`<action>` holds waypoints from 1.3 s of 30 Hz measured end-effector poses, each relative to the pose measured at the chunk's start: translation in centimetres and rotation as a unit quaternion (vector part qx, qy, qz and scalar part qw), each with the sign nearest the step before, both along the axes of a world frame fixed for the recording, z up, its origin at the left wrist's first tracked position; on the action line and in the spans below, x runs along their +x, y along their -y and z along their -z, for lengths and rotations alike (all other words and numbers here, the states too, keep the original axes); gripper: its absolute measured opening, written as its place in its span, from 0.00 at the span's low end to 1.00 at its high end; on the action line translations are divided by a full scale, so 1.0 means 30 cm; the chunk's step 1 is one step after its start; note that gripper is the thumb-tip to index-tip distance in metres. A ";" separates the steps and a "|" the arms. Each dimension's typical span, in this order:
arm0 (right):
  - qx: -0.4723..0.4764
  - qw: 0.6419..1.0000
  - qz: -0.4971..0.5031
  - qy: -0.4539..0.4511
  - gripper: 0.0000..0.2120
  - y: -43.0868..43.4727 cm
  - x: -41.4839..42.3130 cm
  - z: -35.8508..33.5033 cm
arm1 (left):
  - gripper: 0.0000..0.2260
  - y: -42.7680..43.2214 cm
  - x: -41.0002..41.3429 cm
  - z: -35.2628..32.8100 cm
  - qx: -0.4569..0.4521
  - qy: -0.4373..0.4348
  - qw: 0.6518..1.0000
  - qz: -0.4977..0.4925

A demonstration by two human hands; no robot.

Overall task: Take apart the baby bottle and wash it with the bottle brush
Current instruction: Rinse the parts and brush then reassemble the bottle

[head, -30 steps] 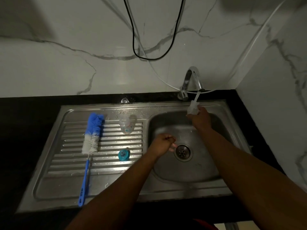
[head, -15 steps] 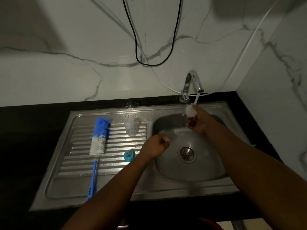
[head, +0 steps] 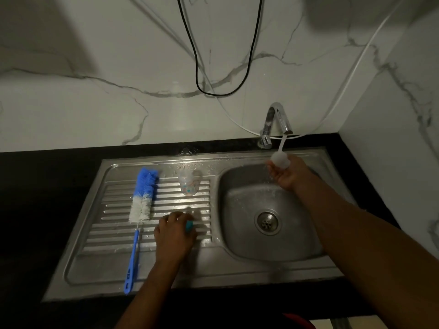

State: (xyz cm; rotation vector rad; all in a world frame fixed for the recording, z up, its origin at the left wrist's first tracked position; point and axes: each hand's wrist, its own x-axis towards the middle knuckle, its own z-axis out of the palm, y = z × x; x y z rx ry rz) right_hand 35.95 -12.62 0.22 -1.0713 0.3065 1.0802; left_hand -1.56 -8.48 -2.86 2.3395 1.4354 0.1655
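Observation:
My right hand (head: pixel 288 175) holds a small clear bottle part (head: pixel 280 160), probably the cap, under the water running from the tap (head: pixel 279 122). My left hand (head: pixel 174 230) rests on the ribbed drainboard (head: pixel 114 210) with its fingers closed over the teal bottle ring (head: pixel 189 226), which is mostly hidden. The clear bottle body (head: pixel 188 185) stands upright at the back of the drainboard. The blue and white bottle brush (head: pixel 140 217) lies along the drainboard's left side, bristles away from me.
The steel sink basin (head: pixel 240 193) with its drain (head: pixel 267 222) lies under my right arm. A black counter (head: pixel 47 186) surrounds the sink. A black cable (head: pixel 221 92) and a white hose (head: pixel 344 84) hang on the marble wall.
My left hand has moved out of the basin leftward onto the drainboard and closed over the teal ring. My right hand stays under the running water.

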 end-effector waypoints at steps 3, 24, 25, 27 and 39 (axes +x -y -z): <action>-0.023 0.999 -0.021 0.019 0.22 0.001 -0.002 0.003 | 0.19 -0.001 -0.025 0.037 -0.012 0.020 1.000 0.002; -0.224 0.862 -0.094 0.445 0.26 0.000 -0.003 0.037 | 0.08 -0.020 0.392 -0.101 -0.211 0.350 0.913 0.005; -0.225 0.853 -0.102 0.461 0.29 0.005 -0.007 0.035 | 0.08 -0.022 0.416 -0.108 -0.219 0.358 0.907 0.007; -0.215 0.846 -0.100 0.478 0.30 0.009 -0.013 0.030 | 0.06 -0.024 0.450 -0.111 -0.232 0.367 0.901 0.011; -0.163 0.951 -0.106 0.242 0.24 0.012 -0.055 0.040 | 0.14 0.031 0.444 -0.057 -0.303 0.370 0.878 -0.031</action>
